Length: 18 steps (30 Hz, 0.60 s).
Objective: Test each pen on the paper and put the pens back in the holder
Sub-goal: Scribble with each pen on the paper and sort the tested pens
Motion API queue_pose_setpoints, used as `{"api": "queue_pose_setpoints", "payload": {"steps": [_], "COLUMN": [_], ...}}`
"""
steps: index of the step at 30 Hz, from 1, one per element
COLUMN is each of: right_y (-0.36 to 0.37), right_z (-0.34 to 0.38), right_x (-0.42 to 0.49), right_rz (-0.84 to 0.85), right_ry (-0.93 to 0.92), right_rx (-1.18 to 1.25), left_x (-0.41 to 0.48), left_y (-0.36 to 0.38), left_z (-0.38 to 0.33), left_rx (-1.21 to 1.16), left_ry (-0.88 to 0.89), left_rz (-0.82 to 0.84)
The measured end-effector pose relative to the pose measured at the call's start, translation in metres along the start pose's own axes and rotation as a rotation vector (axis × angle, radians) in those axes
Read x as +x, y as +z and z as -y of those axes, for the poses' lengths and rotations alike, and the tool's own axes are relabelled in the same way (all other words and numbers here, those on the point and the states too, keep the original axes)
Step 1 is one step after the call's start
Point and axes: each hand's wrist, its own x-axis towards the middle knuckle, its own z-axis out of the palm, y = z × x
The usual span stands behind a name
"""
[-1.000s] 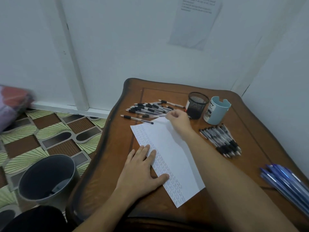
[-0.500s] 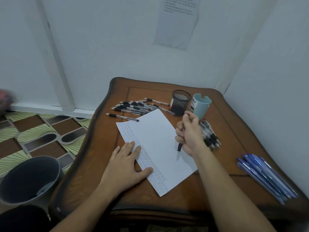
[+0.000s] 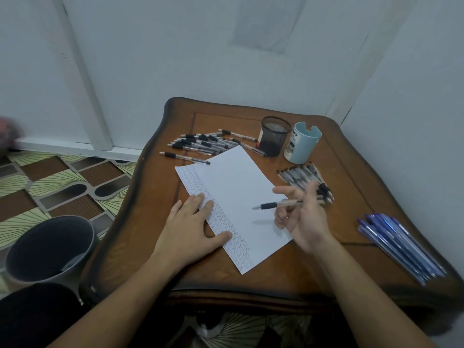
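One wooden table (image 3: 155, 222) in a corner carries everything; a dark bin (image 3: 47, 249) stands on the floor at its left.

One sheet of paper (image 3: 238, 187) lies slantwise mid-table, with rows of small test marks down its left margin.

Left hand (image 3: 190, 229): flat, fingers straight, pressing the paper's lower left part onto the table.

Right hand (image 3: 303, 217): palm turned up over the paper's right edge, fingers half curled, loosely holding one pen (image 3: 278, 204). The pen lies nearly level with its tip pointing left. Tip appears lifted off the sheet, judging by the shadow beneath.

Holders: a black mesh cup (image 3: 275, 136) and a pale blue cup (image 3: 302, 143) stand side by side behind the paper. Contents cannot be made out.

Pen stock: a loose heap (image 3: 203, 144) behind and left of the paper, a bundle (image 3: 303, 177) just past the right hand, and blue pens (image 3: 399, 244) well apart at the right edge.

Step in hand (judgement): settling the pen into a writing grip. To do well:
- Roll it to thumb and first two fingers.
- Tilt the tip down.
- Mark beside the existing rows.
- Keep the left palm firm so the sheet cannot slide.
- Use light pressure.
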Motion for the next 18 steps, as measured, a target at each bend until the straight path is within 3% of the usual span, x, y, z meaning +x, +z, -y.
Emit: {"api": "queue_pose_setpoints", "payload": {"steps": [12, 18], "right_y": [0.01, 0.01], "right_z": [-0.028, -0.045], "right_x": [-0.016, -0.016], "right_rz": [0.172, 0.047], "right_ry": [-0.14, -0.16], "right_rx": [-0.339, -0.498], "left_x": [0.001, 0.002], "left_y": [0.003, 0.004], "left_z": [0.002, 0.003], "left_rx": [0.013, 0.027], "left_ry": [0.003, 0.006], "left_rz": [0.019, 0.018]}}
